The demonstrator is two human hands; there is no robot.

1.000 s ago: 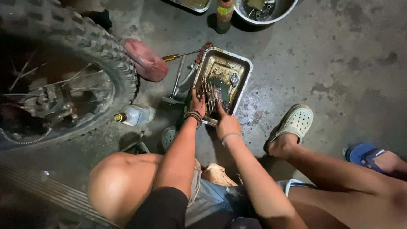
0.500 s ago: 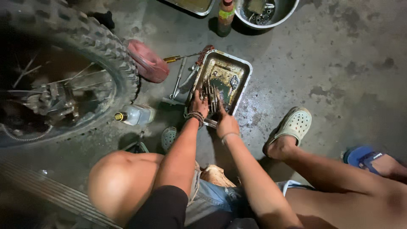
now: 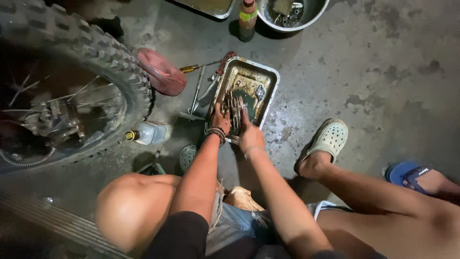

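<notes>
An oily rectangular metal tray (image 3: 268,79) lies on the concrete floor in front of me. Both my hands reach into its near end. My left hand (image 3: 220,121), a beaded band on its wrist, and my right hand (image 3: 249,132) together grip a stack of thin round metal plates (image 3: 233,108) standing on edge in the dirty oil. A small metal part (image 3: 260,92) lies further in the tray.
A knobby motorcycle wheel (image 3: 91,72) fills the left. A red lid (image 3: 160,72), a screwdriver (image 3: 199,67), a clear bottle (image 3: 148,133), a brown bottle (image 3: 247,19) and a metal bowl of parts (image 3: 292,12) surround the tray. My sandalled foot (image 3: 326,141) rests at right, a blue sandal (image 3: 407,173) beyond.
The view has shifted slightly. My hands stay in the tray's near end on the plates, with my right hand drawn a little nearer to me.
</notes>
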